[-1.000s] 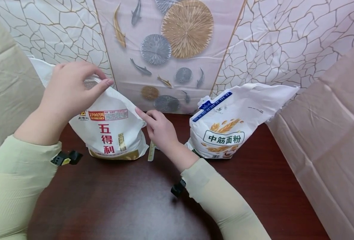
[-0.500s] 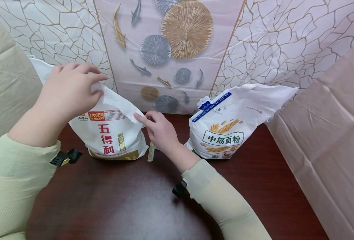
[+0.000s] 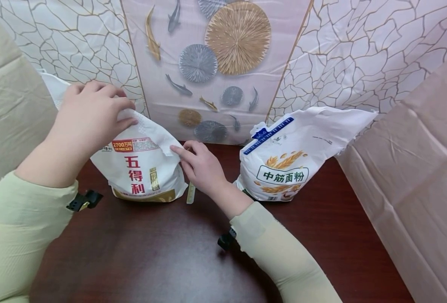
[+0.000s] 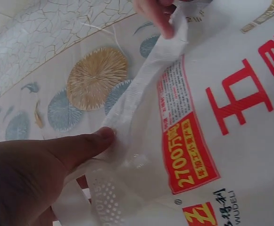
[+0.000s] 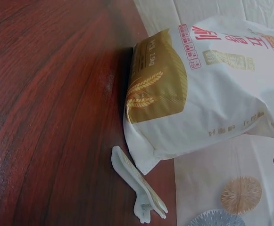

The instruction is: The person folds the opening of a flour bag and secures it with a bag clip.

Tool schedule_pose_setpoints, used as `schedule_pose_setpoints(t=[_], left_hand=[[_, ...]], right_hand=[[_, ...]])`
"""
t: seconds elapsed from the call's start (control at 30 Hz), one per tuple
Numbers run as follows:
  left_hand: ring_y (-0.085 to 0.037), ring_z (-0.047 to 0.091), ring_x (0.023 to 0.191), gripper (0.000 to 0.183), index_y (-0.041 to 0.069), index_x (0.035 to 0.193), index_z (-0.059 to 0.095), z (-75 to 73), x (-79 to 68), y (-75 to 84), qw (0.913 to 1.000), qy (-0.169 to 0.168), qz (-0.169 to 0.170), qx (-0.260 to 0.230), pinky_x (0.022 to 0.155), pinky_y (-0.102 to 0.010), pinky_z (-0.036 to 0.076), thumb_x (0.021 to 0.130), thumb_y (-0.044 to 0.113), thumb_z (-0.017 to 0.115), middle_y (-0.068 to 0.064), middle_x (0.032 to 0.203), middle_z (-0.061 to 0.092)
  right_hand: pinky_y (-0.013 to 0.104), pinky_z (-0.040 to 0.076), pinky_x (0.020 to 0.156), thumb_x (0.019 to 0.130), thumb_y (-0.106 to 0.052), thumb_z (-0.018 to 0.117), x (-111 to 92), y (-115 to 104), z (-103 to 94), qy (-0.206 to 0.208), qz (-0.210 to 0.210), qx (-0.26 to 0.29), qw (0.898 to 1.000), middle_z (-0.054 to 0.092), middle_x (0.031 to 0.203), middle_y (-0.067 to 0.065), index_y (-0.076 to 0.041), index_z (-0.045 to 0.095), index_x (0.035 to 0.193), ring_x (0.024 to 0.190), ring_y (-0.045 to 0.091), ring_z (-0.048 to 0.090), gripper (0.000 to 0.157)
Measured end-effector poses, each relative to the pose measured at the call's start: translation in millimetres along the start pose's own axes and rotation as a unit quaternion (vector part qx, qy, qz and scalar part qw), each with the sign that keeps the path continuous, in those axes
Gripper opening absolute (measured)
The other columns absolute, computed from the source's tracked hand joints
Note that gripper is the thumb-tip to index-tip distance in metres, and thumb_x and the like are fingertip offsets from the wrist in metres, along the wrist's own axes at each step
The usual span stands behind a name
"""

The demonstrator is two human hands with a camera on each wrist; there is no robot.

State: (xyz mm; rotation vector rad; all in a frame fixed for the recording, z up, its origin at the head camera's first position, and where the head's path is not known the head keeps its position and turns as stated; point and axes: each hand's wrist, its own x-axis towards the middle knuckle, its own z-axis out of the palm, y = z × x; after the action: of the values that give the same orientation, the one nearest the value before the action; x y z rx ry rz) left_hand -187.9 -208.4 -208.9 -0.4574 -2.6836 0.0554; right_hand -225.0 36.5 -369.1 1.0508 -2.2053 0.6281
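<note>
Presently, the left hand [image 3: 88,115] and right hand [image 3: 205,169] pinch the red-lettered bag [image 3: 146,171] up top; a clip [image 3: 191,195] lies beside it.

It's a white bag [image 3: 144,168] with big red characters running down the front, a red "2700万吨" box above them and a gold patch with wheat ears at the bottom. It's standing pretty much upright on the dark reddish table [image 3: 162,252], kinda plump down low. The top edge is flopped over the front in a slanting strip, the left hand [image 3: 92,115] gripping it higher up, the right hand [image 3: 204,168] at its lower end. A pale clip [image 5: 137,183] lies just beside the bottom corner.
</note>
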Motion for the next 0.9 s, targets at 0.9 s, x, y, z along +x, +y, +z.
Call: schedule_pose_setpoints(t=[0.9], left_hand=[[-0.04,0.049,0.118,0.023,0.009,0.11,0.071,26.1,-10.9,-11.5,0.9881,0.136,0.042,-0.058,0.114,-0.059,0.017,0.09,0.021,0.074,-0.017,0.118,0.063]], right_hand=[[0.027,0.047,0.081,0.101,-0.031,0.057,7,-8,7.4,-0.055,0.225,0.11,0.966,0.062,0.113,-0.001,-0.014,0.065,0.124,0.092,0.013,0.055,0.029]])
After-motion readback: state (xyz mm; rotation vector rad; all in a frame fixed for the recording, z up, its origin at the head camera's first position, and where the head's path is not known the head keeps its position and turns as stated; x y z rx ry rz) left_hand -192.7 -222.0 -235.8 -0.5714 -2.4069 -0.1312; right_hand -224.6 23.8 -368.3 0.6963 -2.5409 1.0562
